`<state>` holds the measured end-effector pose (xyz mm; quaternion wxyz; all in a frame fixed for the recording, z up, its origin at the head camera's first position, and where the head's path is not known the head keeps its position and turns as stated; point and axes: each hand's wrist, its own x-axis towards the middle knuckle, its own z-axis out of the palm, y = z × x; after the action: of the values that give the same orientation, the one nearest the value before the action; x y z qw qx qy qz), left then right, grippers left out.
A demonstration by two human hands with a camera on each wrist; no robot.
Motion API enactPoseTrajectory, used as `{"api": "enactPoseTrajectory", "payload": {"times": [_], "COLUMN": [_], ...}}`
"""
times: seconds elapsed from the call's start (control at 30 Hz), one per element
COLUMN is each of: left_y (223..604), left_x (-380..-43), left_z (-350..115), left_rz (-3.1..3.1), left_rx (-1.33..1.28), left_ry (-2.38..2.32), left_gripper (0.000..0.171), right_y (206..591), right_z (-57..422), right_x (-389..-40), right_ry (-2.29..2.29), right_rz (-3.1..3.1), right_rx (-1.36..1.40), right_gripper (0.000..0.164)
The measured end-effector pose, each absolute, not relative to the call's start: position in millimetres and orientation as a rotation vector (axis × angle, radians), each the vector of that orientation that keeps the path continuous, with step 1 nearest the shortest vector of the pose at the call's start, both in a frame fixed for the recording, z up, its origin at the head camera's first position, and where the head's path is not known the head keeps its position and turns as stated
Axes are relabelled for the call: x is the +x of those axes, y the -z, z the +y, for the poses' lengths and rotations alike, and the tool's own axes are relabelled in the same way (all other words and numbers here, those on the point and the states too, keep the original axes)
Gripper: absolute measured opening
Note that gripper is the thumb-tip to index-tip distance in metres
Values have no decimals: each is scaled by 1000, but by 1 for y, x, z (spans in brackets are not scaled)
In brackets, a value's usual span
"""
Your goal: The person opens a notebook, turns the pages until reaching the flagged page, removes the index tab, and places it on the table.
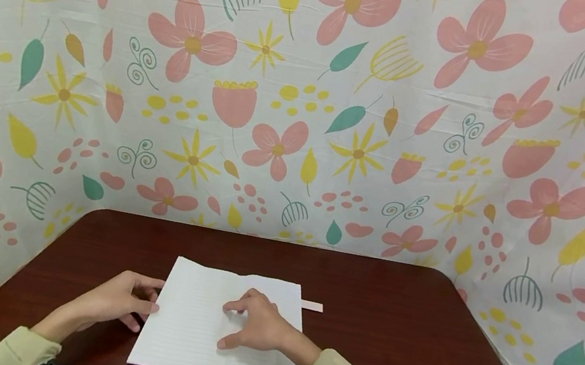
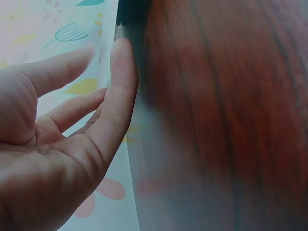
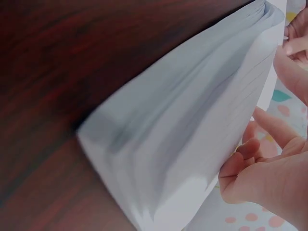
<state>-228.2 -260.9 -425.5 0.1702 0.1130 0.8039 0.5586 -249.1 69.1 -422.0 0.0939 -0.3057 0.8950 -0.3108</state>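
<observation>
An open notebook (image 1: pixel 185 333) with white lined pages lies on the dark wooden table. At its left edge is my left hand (image 1: pixel 118 301), the thumb touching the page margin. In the left wrist view the left hand (image 2: pixel 91 115) has its thumb and index finger apart, with no page visible between them. Over the middle of the spread is my right hand (image 1: pixel 259 326), thumb and index finger spread apart and resting near the fold. In the right wrist view the notebook (image 3: pixel 192 125) shows its layered pages, with the right hand (image 3: pixel 269 168) along the upper page.
A pale strip (image 1: pixel 312 306) sticks out past the notebook's right edge. The brown table (image 1: pixel 389 329) has rounded far corners. Behind and at both sides hangs a white cloth (image 1: pixel 304 102) printed with flowers and leaves.
</observation>
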Motion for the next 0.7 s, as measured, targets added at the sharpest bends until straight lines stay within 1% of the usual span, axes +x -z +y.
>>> {"api": "enactPoseTrajectory", "payload": {"times": [0.17, 0.47, 0.7], "left_y": [426, 427, 426], "left_x": [-228, -229, -230], "left_z": [-260, -260, -260], "left_rz": [2315, 2324, 2327], "left_rx": [330, 349, 331], "left_ry": [-1583, -1588, -1581], "left_gripper": [72, 72, 83], "right_y": [422, 420, 420], "right_z": [77, 95, 119], "right_x": [-249, -246, -244], "right_ry": [963, 1010, 1051], "right_rz": [2635, 2632, 2619], "right_rx": [-909, -888, -897], "right_gripper": [60, 62, 63]}}
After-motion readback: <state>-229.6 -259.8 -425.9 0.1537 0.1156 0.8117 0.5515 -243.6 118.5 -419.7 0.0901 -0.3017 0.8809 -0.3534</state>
